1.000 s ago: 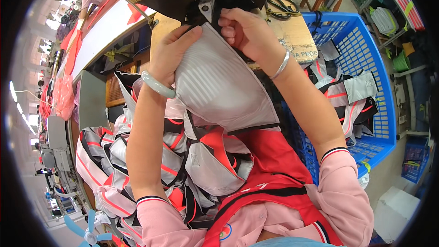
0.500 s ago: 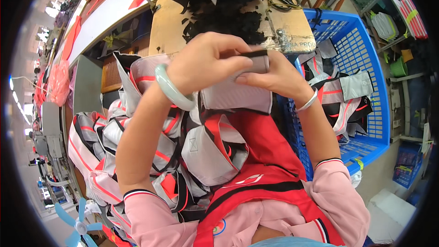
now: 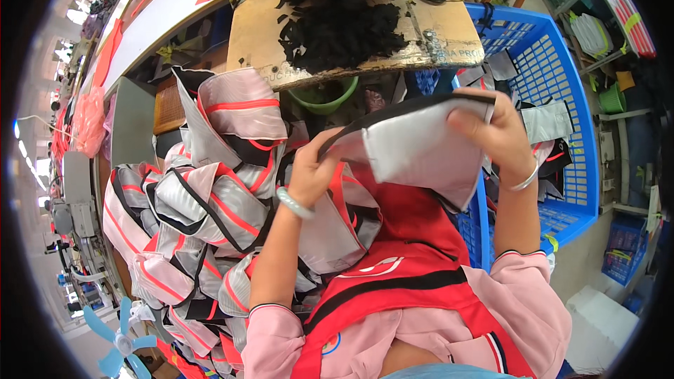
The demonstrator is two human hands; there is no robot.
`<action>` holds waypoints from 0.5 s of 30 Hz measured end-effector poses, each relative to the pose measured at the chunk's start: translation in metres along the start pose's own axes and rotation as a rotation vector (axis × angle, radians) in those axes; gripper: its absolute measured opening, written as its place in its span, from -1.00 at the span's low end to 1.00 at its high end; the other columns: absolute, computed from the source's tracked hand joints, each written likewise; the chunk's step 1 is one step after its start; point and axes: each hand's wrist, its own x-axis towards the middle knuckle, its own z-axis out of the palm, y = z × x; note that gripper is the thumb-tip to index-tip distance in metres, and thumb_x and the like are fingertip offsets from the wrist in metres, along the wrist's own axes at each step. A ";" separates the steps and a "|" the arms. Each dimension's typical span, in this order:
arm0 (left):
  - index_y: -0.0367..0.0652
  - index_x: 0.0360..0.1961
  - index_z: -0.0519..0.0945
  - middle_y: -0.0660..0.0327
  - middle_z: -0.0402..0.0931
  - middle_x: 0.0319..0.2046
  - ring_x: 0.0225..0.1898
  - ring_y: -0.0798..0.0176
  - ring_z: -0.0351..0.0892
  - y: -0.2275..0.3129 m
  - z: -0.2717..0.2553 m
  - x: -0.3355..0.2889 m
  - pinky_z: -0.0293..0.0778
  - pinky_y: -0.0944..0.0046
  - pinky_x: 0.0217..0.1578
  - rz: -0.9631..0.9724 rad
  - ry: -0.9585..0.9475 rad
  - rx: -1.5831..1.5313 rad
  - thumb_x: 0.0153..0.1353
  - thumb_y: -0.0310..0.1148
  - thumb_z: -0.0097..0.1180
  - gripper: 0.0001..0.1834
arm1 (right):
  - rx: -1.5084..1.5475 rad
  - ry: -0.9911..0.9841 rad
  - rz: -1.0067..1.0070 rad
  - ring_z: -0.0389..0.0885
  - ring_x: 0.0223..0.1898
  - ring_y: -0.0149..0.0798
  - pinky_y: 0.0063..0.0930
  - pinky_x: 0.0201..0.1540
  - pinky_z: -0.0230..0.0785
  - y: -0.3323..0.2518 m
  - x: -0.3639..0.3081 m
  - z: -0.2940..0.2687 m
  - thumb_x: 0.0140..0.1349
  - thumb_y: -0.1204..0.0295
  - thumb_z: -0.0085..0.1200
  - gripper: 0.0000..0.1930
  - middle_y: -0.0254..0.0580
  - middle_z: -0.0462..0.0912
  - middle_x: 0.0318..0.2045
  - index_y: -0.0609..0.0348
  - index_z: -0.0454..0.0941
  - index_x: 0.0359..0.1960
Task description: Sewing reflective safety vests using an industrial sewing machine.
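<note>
Your left hand [image 3: 312, 172] and right hand [image 3: 495, 133] both pinch the grey fabric panel [image 3: 421, 151] with black edge binding, held up in front of you over your lap, between the heap of cut pieces [image 3: 203, 210] and the blue crate [image 3: 554, 98]. It looks light, limp and slightly slick, so grip the bound edge, where it is stiffest.

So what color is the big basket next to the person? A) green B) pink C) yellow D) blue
D: the big plastic basket on the person's right is blue, with grey cloth pieces lying in it, just past the right hand that holds the grey cloth piece.
</note>
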 end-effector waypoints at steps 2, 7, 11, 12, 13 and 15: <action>-0.32 -0.06 0.55 0.21 0.60 -0.42 -0.39 0.45 0.50 0.012 -0.006 -0.008 0.43 0.44 -0.32 0.075 -0.047 0.095 0.18 -0.51 0.13 -0.71 | 0.029 0.045 0.062 0.50 -0.30 -0.63 -0.65 -0.24 0.37 0.020 0.003 -0.024 0.25 0.41 0.19 -0.83 -0.52 0.63 -0.35 0.21 0.63 -0.18; -0.30 -0.16 0.58 0.27 0.51 -0.54 -0.51 0.49 0.38 0.031 -0.009 -0.017 0.33 0.42 -0.47 0.058 -0.058 0.114 0.20 -0.35 0.23 -0.74 | -0.674 0.427 -0.407 0.51 0.06 -0.29 -0.38 0.15 0.29 0.020 0.010 0.005 0.18 0.43 0.12 -0.61 -0.20 0.57 -0.01 0.17 0.50 0.08; -0.28 -0.29 0.60 0.29 0.45 -0.62 -0.58 0.50 0.35 0.068 -0.030 -0.023 0.30 0.42 -0.54 0.133 -0.128 0.217 0.16 -0.39 0.26 -0.82 | -0.996 -0.028 -0.629 0.56 -0.07 -0.10 -0.17 0.18 0.25 0.000 0.027 0.044 0.06 0.45 0.13 -0.72 -0.15 0.62 -0.23 0.11 0.57 -0.13; -0.28 -0.31 0.60 0.30 0.44 -0.64 -0.60 0.50 0.34 0.078 -0.035 -0.024 0.29 0.42 -0.55 0.140 -0.090 0.284 0.15 -0.40 0.27 -0.83 | -0.996 -0.029 -0.639 0.56 -0.07 -0.10 -0.17 0.18 0.25 -0.006 0.029 0.049 0.06 0.45 0.13 -0.72 -0.15 0.62 -0.23 0.11 0.57 -0.13; -0.27 -0.33 0.60 0.32 0.40 -0.67 -0.63 0.51 0.31 0.085 -0.041 -0.024 0.27 0.42 -0.58 0.168 -0.003 0.347 0.14 -0.41 0.28 -0.84 | -0.912 -0.003 -0.645 0.56 -0.18 -0.11 -0.21 0.06 0.29 -0.017 0.029 0.055 0.05 0.46 0.15 -0.77 -0.18 0.60 -0.33 0.10 0.56 -0.21; -0.29 -0.32 0.60 0.38 0.41 -0.61 -0.54 0.52 0.32 0.098 -0.049 -0.026 0.28 0.46 -0.50 0.146 0.121 0.273 0.13 -0.44 0.29 -0.84 | -0.727 0.039 -0.692 0.49 -0.40 -0.12 -0.31 -0.24 0.30 -0.024 0.031 0.062 0.03 0.47 0.21 -0.85 -0.20 0.52 -0.48 0.13 0.53 -0.35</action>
